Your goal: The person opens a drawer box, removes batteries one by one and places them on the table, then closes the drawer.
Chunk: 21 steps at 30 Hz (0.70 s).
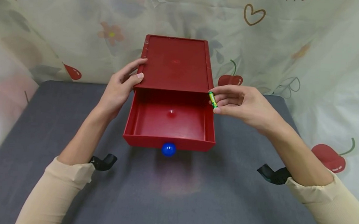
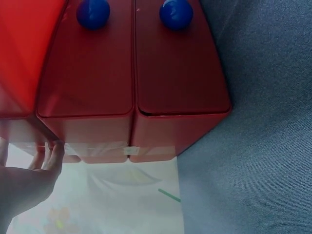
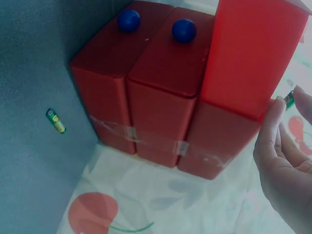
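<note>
A red drawer cabinet (image 1: 177, 64) stands at the back of the table, its top drawer (image 1: 169, 143) pulled out by a round blue knob (image 1: 168, 149) side. Nothing lies on the visible floor of that drawer. My left hand (image 1: 118, 87) rests against the cabinet's left side, thumb and fingers near the upper edge. At the drawer's right, my right hand (image 1: 244, 104) pinches a small green and yellow battery (image 1: 212, 100) between thumb and fingertip. The battery (image 3: 290, 100) is partly hidden by fingers in the right wrist view.
Below the pulled-out drawer are two shut drawers with blue knobs (image 2: 176, 13). A second green battery (image 3: 56, 121) lies on the grey table (image 1: 173, 207) to the cabinet's right. A patterned curtain (image 1: 80, 23) hangs behind. Clear tape (image 3: 183, 147) runs along the cabinet's side.
</note>
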Each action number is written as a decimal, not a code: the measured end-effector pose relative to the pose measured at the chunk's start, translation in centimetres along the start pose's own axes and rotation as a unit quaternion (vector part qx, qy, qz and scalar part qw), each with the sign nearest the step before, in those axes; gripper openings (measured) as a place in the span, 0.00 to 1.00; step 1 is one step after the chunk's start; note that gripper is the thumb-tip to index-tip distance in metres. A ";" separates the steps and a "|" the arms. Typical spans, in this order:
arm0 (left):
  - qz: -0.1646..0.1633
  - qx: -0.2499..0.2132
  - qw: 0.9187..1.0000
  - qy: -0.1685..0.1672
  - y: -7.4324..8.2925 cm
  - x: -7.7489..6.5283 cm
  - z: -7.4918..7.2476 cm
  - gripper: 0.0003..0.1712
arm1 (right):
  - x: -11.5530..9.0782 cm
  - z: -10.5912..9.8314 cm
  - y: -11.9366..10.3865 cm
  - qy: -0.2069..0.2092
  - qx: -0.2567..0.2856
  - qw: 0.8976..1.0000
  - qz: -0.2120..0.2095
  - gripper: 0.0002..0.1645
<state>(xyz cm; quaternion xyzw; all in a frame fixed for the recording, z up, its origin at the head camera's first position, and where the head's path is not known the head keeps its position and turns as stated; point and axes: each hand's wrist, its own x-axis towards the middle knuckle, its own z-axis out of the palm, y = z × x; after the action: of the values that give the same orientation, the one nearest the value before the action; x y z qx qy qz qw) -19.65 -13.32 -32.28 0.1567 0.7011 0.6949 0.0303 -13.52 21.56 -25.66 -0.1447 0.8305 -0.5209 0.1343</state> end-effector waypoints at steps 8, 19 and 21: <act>0.001 0.001 1.000 0.003 0.0 0.0 0.2 0.28 | -0.4 -1.1 1.2 0.011 0.011 1.000 -0.009 0.28; 0.003 0.001 1.000 0.001 0.0 -0.1 0.4 0.29 | 0.0 -2.5 3.3 0.015 0.023 1.000 -0.003 0.28; 0.003 0.000 1.000 0.002 0.0 -0.1 0.5 0.28 | 0.4 -3.0 3.9 0.010 0.033 0.999 -0.005 0.28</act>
<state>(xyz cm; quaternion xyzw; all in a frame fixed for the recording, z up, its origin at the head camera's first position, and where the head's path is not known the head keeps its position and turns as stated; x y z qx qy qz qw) -19.45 -12.90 -32.31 0.1574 0.7008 0.6953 0.0266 -15.36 25.54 -27.95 -0.1394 0.8135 -0.5499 0.1279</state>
